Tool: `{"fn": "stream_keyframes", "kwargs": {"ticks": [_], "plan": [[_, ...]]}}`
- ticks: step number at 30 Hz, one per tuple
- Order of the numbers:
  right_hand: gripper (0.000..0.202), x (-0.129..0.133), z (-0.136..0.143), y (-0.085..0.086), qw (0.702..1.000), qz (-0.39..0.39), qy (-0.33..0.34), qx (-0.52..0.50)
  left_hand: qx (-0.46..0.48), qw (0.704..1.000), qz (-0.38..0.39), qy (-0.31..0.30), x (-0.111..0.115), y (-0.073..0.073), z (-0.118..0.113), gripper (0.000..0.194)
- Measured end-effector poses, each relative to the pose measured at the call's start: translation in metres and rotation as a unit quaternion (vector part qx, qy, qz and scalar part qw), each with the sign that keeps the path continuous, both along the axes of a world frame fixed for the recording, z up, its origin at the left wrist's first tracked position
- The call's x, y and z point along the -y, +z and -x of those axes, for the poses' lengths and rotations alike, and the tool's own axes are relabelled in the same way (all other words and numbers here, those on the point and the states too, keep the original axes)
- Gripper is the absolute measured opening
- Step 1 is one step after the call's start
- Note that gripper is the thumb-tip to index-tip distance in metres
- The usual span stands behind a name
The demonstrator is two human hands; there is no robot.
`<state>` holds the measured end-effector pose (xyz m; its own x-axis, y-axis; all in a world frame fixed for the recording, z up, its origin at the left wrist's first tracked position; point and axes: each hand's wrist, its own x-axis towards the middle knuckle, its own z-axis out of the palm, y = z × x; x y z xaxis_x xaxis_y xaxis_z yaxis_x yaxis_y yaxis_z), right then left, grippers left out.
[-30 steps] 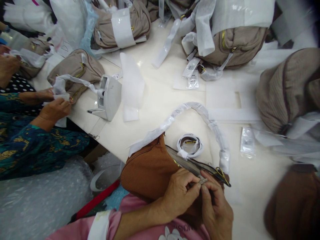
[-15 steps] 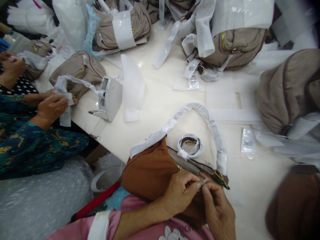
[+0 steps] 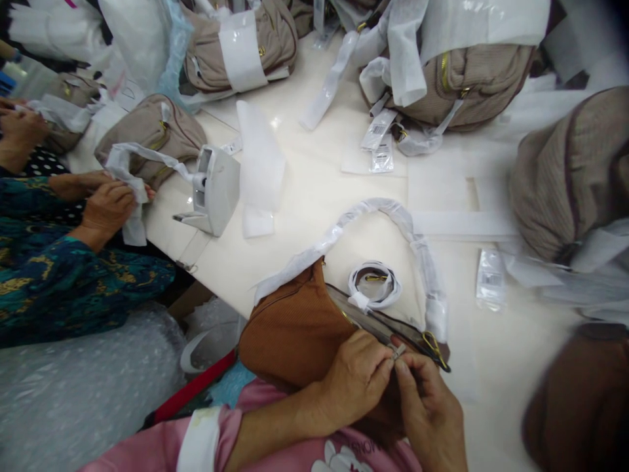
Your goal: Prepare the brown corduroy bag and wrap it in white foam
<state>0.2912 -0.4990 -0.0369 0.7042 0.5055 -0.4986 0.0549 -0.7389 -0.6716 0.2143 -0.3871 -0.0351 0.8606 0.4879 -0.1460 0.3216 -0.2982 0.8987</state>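
A brown handbag point(image 3: 289, 328) lies against my lap and the table edge, its zip partly open. White wrapping covers its long handle point(image 3: 383, 204), which arches over the table. Both hands meet above the bag's right side. My left hand point(image 3: 356, 373) is closed in a pinch, and my right hand point(image 3: 430, 400) pinches from the other side. Between their fingertips is a small pale strip point(image 3: 398, 352), too small to identify. Just beyond my fingers, a yellow-gold zip pull point(image 3: 432, 347) hangs at the bag's end. A coiled strap in white wrap point(image 3: 374, 286) rests behind the bag.
A grey tape dispenser point(image 3: 216, 190) stands at the left table edge, beside a co-worker's hands point(image 3: 108, 206) holding white wrap. Taupe bags point(image 3: 240, 49) line the back, with another bag point(image 3: 565, 177) at right. A tag packet point(image 3: 490, 278) and a dark brown bag point(image 3: 580, 393) lie nearer.
My hands keep their pinch on the small strip, with only slight finger movement. The view has shifted a little. The co-worker's hands moved slightly with the wrap.
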Motion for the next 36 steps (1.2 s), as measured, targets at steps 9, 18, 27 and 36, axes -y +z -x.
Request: {"fn": "stream_keyframes", "kwargs": {"ticks": [9,18,27,36], "plan": [[0.016,0.003,-0.002,-0.016,0.972,-0.091,0.111,0.186,-0.014,0.999,0.044,0.013,-0.003,-0.002,0.002,0.02],[0.013,0.026,-0.021,-0.002,0.979,-0.134,0.057,0.142,-0.014,0.998,0.058,0.028,0.0,-0.004,0.007,0.011],[0.01,0.028,-0.067,0.012,0.924,-0.324,-0.183,-0.09,0.066,0.986,-0.129,-0.081,0.012,-0.001,0.018,0.01],[0.012,-0.001,-0.081,-0.012,0.882,-0.173,0.345,0.27,0.131,0.938,-0.277,-0.164,0.004,0.011,0.027,0.01]]}}
